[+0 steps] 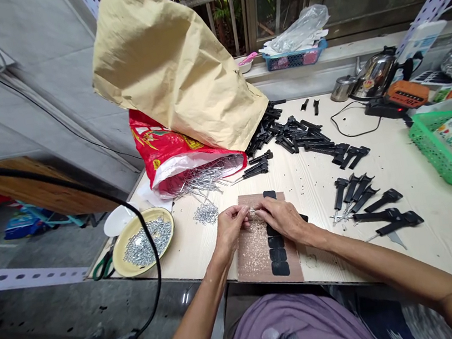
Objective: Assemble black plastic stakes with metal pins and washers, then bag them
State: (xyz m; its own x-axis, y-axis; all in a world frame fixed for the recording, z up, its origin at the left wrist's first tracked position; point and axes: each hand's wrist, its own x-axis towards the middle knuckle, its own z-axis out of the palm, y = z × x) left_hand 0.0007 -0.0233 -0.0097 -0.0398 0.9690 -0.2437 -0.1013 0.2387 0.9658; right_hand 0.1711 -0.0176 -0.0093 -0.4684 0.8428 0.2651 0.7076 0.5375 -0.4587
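Observation:
My left hand (233,226) and my right hand (281,217) meet above a brown board (251,264), fingertips pinched together on a small silvery metal piece (252,211). Its exact shape is too small to make out. A column of black rounded-square pads (278,255) runs down the board, whose left part is worn and speckled. Beyond my left hand lies a little heap of small metal parts (206,213). To the right of the board, several black plastic handles (359,190) are spread out, some with thin metal rods sticking out.
A yellow plate (119,258) of metal bits stands at the left edge near green-handled scissors (104,265). Metal rods (206,178) spill from a red bag (155,145) under a big tan sack (177,58). Black handles (300,133) pile behind; a green basket (428,141) stands right.

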